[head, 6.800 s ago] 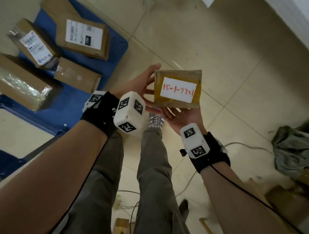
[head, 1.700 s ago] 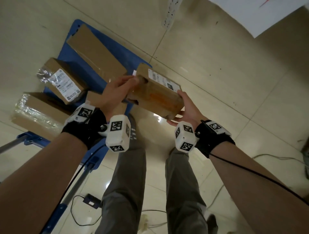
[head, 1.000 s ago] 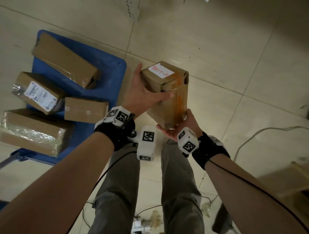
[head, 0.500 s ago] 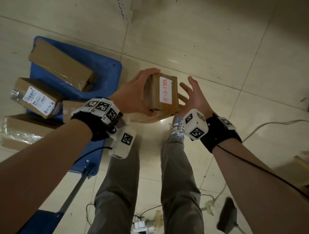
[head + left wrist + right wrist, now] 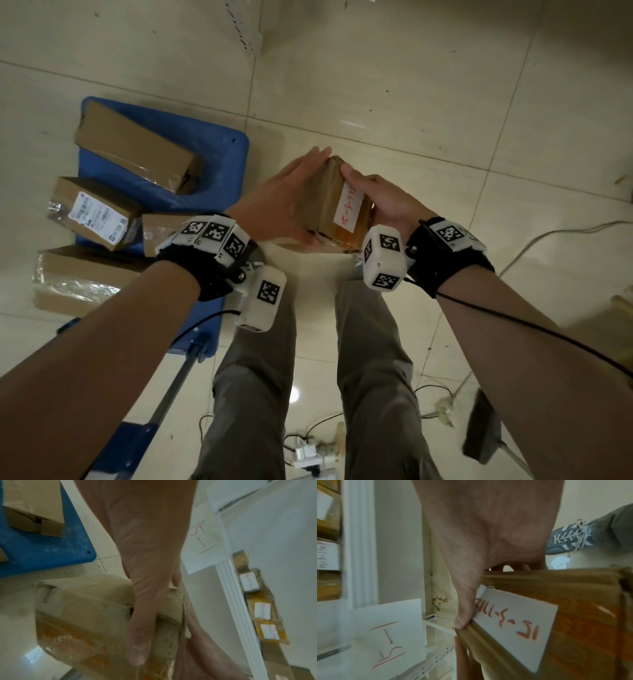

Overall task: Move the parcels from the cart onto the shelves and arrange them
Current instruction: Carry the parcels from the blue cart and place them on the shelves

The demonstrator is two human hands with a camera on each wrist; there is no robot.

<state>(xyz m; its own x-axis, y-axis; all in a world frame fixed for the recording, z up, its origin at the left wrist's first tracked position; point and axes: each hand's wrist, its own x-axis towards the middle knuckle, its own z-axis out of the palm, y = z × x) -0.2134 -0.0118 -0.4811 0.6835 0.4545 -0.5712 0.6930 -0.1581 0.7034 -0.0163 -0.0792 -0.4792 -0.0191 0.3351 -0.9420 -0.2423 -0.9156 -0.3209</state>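
Observation:
A brown taped parcel point(image 5: 322, 202) with a white label point(image 5: 349, 210) in red handwriting hangs in front of me above the floor. My left hand point(image 5: 281, 202) holds its left side, fingers along the far edge and thumb on the near face point(image 5: 139, 635). My right hand point(image 5: 383, 202) grips the right side, its thumb point(image 5: 464, 615) pressed on the label's edge and its fingers hidden underneath. The blue cart point(image 5: 222, 161) lies to the left with several parcels: a long box point(image 5: 133, 147), a labelled box point(image 5: 92, 209), a small box point(image 5: 161, 229) and a film-wrapped box point(image 5: 78, 281).
The white shelf upright point(image 5: 235, 601) stands close by, with labelled parcels point(image 5: 260, 609) stacked behind it. A paper sign point(image 5: 388, 635) with red writing hangs on the shelf. Cables point(image 5: 534, 240) trail over the tiled floor on the right. My legs and a blue shoe point(image 5: 570, 538) are below the parcel.
My right hand, spread apart from the parcel half a second ago, has closed on its right side. The parcel has tilted slightly; the left hand has kept hold.

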